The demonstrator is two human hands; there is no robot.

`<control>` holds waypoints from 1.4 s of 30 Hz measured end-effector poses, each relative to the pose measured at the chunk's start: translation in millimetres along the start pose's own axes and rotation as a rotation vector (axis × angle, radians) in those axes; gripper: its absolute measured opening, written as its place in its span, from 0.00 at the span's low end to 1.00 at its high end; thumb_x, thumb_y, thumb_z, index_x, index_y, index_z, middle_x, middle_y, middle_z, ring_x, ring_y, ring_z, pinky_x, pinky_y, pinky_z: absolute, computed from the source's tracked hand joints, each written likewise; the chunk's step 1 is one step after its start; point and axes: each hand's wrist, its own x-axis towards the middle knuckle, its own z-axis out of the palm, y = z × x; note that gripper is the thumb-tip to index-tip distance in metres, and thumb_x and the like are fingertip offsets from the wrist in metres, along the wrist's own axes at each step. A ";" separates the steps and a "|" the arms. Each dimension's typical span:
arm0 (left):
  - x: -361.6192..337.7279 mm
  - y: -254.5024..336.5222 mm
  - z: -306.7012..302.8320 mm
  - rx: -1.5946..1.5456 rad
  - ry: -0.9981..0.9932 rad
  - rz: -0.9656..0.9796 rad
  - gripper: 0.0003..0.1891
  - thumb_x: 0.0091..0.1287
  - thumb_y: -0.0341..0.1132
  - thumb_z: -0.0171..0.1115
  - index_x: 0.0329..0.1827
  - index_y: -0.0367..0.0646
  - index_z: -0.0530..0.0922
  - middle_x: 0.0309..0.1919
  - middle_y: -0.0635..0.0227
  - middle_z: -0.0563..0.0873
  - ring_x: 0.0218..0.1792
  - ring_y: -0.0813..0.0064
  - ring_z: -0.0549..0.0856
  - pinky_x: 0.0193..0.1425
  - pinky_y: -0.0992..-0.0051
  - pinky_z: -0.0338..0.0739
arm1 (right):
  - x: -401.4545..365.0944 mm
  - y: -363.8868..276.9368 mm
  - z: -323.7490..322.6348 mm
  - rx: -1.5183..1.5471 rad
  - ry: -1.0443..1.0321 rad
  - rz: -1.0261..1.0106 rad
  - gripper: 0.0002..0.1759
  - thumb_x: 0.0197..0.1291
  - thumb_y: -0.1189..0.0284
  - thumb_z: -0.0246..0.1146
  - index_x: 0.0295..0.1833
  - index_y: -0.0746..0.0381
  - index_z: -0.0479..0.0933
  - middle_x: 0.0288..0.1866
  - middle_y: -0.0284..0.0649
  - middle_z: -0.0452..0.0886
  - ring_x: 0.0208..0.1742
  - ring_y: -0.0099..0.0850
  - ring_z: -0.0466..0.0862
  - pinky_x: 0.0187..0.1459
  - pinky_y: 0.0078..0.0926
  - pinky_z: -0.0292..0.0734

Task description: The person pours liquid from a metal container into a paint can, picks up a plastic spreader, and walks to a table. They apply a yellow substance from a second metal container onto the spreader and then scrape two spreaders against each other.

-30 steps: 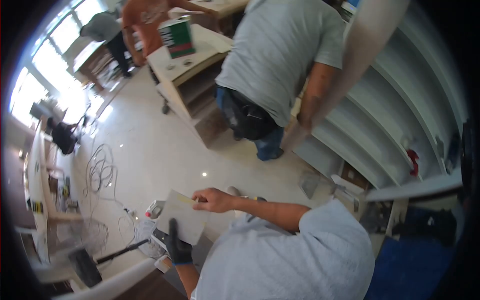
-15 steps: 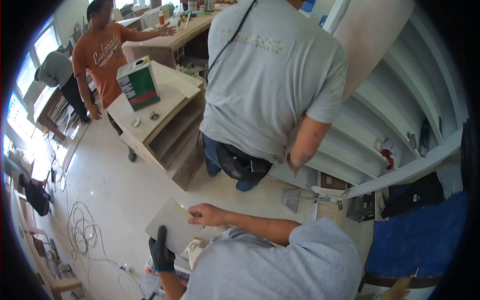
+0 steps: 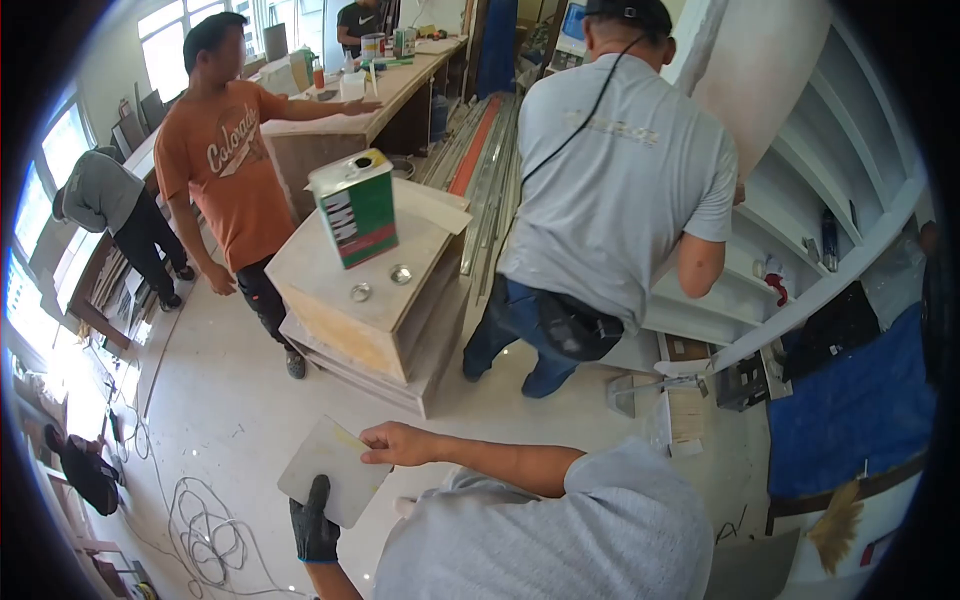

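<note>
In the head view, my left hand [image 3: 316,522] wears a dark glove and grips a thin, light grey rectangular plate [image 3: 332,462] near its lower left edge, the thumb lying across its face. The plate has a faint yellowish smear along its upper right side. My bare right hand [image 3: 396,443] is closed at that upper right edge, fingers curled and touching the plate by the smear. Whether something small is also pinched in the right hand, I cannot tell.
A green and white metal can [image 3: 358,215] stands on a wooden cabinet [image 3: 335,325] ahead, beside two small round lids. A person in grey [image 3: 620,190] works at the white shelving [image 3: 770,215]; another in orange [image 3: 232,170] stands left. A coiled cable [image 3: 210,535] lies on the floor.
The view has lifted, showing more of the room. The person in grey has shifted right, toward the shelving, with the pointing arm now bent. Both my hands stay on the plate.
</note>
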 end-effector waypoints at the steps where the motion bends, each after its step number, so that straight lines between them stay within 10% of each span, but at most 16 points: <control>1: 6.6 11.4 -9.8 0.030 0.002 -0.011 0.22 0.63 0.30 0.65 0.59 0.33 0.72 0.50 0.60 0.82 0.48 0.69 0.82 0.51 0.70 0.78 | 14.3 0.0 11.6 0.108 0.031 -0.052 0.11 0.66 0.66 0.61 0.44 0.65 0.75 0.25 0.26 0.69 0.28 0.16 0.65 0.31 0.21 0.64; 28: 290.7 167.8 -120.7 0.317 -0.037 -0.189 0.22 0.66 0.35 0.64 0.60 0.34 0.73 0.52 0.62 0.81 0.49 0.75 0.80 0.54 0.74 0.75 | 318.7 -19.5 -38.2 -0.116 0.133 0.167 0.15 0.66 0.66 0.61 0.53 0.64 0.73 0.31 0.34 0.78 0.32 0.21 0.75 0.36 0.23 0.72; 42: 481.4 237.1 -101.6 0.591 -0.826 -0.350 0.17 0.64 0.30 0.65 0.55 0.36 0.77 0.45 0.67 0.84 0.44 0.76 0.82 0.49 0.76 0.76 | 380.8 -32.4 -1.0 0.257 0.904 0.241 0.16 0.67 0.67 0.59 0.57 0.63 0.73 0.42 0.37 0.81 0.41 0.24 0.77 0.48 0.24 0.72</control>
